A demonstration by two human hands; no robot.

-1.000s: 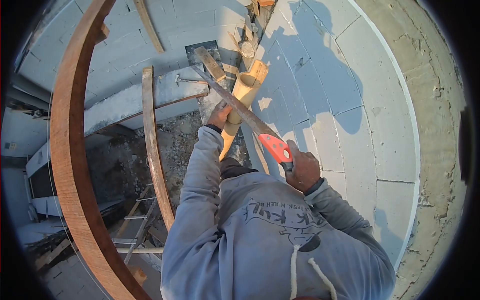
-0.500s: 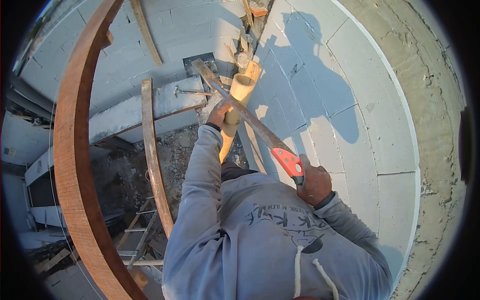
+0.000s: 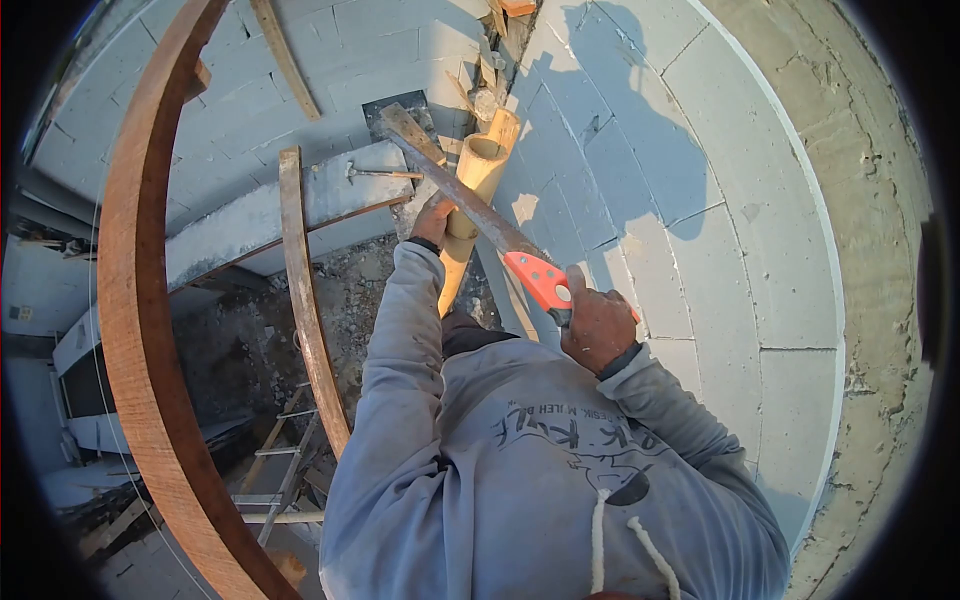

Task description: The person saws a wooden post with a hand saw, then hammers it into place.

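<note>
Saw: one hand saw [image 3: 492, 223] on my feed, blade slanting right across the bamboo below its hollow end!
Bamboo: one bamboo pole [image 3: 480, 177], mid-view, ahead of the worker's body; I can't tell whether the pale strip [image 3: 506, 127] behind is joined to it.
Right hand: one right hand [image 3: 600, 325], fingers curled tight round the single red handle [image 3: 537, 278].
Left hand: one left hand [image 3: 432, 220] wrapped against the pole just beneath the blade, fingertips hidden from me.
Hammer: just one hammer [image 3: 385, 173], flat on the concrete ledge [image 3: 340, 190].
Timber: one thick reddish beam [image 3: 140, 250] sweeping down my left, one narrower plank [image 3: 300, 250] beside it.
Ladder: one [image 3: 279, 451], lower left.
Drawstrings: two [image 3: 598, 540], white.
</note>
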